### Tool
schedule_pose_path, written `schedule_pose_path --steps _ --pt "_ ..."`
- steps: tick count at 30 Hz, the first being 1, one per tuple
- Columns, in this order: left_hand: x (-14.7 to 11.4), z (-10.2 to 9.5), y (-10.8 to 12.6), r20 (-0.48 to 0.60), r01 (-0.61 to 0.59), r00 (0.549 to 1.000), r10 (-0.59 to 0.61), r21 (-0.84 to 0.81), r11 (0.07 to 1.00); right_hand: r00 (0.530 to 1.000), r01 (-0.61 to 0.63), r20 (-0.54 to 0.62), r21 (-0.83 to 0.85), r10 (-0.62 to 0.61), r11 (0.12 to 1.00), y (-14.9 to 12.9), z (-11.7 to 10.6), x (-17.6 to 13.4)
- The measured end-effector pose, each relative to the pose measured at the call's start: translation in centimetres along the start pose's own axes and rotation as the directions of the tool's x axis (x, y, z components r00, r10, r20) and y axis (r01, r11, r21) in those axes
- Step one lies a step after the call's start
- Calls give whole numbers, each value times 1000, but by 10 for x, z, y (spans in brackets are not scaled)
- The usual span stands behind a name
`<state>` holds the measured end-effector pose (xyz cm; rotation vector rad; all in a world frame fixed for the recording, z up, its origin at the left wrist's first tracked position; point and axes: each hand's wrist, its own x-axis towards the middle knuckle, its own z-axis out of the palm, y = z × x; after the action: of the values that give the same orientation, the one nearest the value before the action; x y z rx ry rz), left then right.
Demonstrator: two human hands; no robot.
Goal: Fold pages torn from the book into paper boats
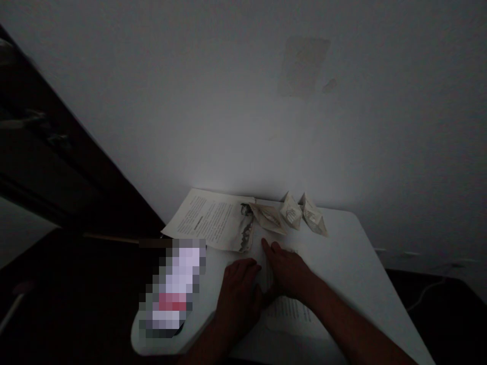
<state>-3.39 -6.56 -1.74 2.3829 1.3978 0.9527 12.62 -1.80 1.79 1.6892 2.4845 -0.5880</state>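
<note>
A printed paper sheet (292, 310) lies on the white table, partly covered by both hands. It looks folded along its left side, though the dim light and my hands hide the fold. My left hand (240, 286) is closed, its curled fingers at the sheet's left edge. My right hand (288, 269) bears down on the upper part of the sheet, fingers together and tips pointing away from me. Just beyond it stand three folded paper shapes: one wide and low (268, 218), another peaked (292, 213), and a third peaked one (315, 219) at the right.
Loose printed pages (205, 223) with a dark picture lie at the table's back left. A pixelated lit device (177, 284) rests on the left side of the white table (365, 284). Behind rises a wall (228, 101), with a dark door frame (87, 137) at left.
</note>
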Motion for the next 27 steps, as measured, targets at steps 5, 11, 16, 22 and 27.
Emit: schedule_pose_path --steps 5,11,16,22,27 --pt "2 -1 0 126 -87 988 90 -34 996 999 17 -34 -28 -17 999 -2 6 -8" --pt "2 2 0 162 -90 983 89 2 996 995 32 -98 -4 -32 999 -7 16 -27" --pt "2 1 1 205 -78 976 75 6 997 987 63 -151 51 -55 997 -2 23 -40" --pt "0 -1 1 190 -103 977 97 21 994 976 122 -201 159 -89 980 27 15 -57" --pt "3 -4 2 197 -81 978 70 45 996 935 131 -349 205 -52 970 54 15 -65"
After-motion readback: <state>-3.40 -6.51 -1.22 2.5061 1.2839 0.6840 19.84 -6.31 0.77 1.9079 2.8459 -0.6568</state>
